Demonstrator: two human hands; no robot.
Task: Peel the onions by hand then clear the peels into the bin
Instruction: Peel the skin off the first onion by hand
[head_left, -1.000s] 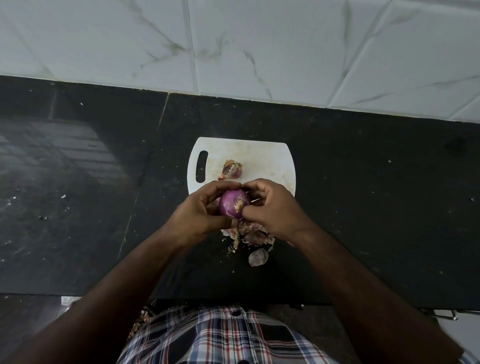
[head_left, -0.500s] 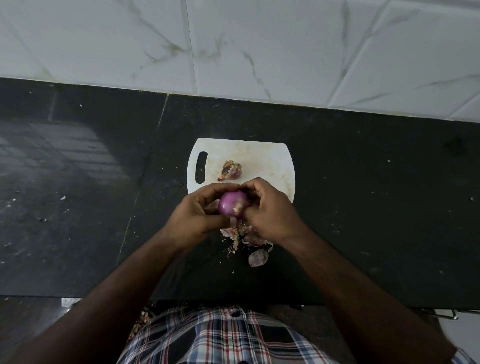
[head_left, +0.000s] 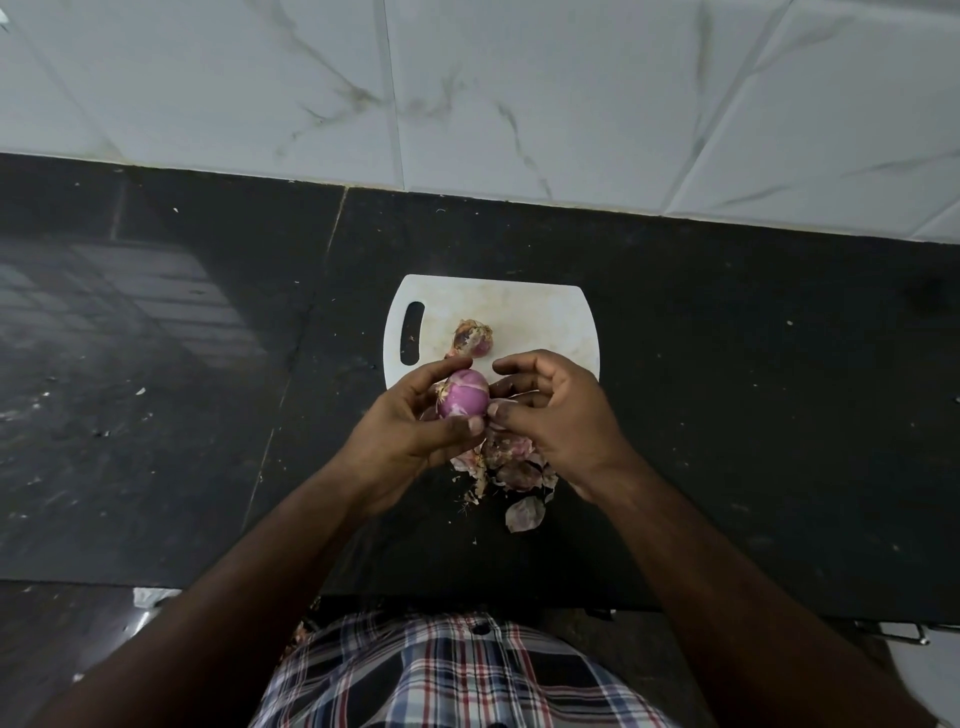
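The right hand (head_left: 558, 415), which half a second ago was pressed against the onion (head_left: 463, 394), has come away with its fingers spread and loosely curled, its thumb tip just beside the bulb, so the left hand (head_left: 415, 421) alone grips the mostly bare purple onion above the near edge of the cutting board (head_left: 540, 317). The unpeeled onion (head_left: 471, 339) stays on the board, and the peels (head_left: 511, 465) lie heaped on the black counter (head_left: 753, 395) under the hands as before.

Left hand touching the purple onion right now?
Touching. The head view shows the left hand cupping the purple onion, index finger over its top and thumb pressed against its near side, with no gap.
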